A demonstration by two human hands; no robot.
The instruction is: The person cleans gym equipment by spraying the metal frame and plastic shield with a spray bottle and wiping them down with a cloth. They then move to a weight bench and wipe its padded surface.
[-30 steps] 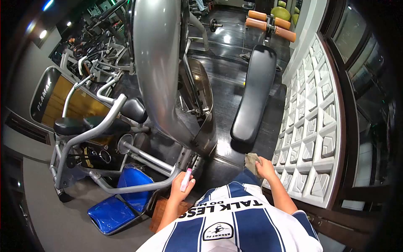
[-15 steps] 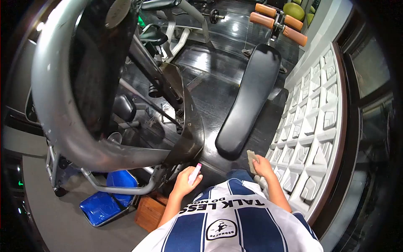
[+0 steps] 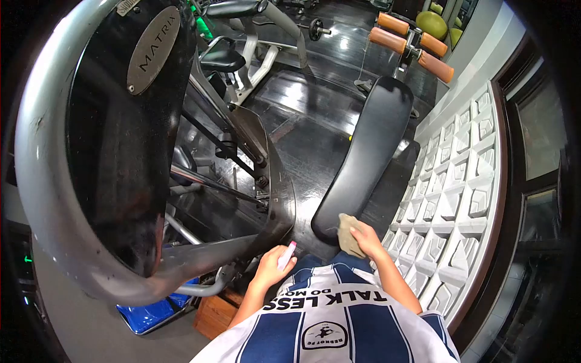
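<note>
My left hand (image 3: 273,267) is closed around a small white bottle (image 3: 285,257) with a pink top, held upright but leaning to the right. Folded greyish-beige cloth (image 3: 347,235) is pinched in my right hand (image 3: 367,241), its fingers behind and over one edge. The cloth overlaps the near end of a long black padded bench (image 3: 367,154) in this view. That bench runs away from me toward orange foam rollers (image 3: 387,41) at its far end.
A large grey-framed weight machine (image 3: 127,266) with a "MATRIX" plate (image 3: 154,51) fills the left side. White sculpted wall panels (image 3: 451,193) line the right. Low on the left are a wooden box (image 3: 216,316) and a blue padded seat (image 3: 148,316). More gym machines (image 3: 257,63) stand at the back.
My right hand has moved the cloth leftward, over the bench's near end, and more of the cloth shows. The view has shifted, so the machine appears larger. The bottle stays in my left hand.
</note>
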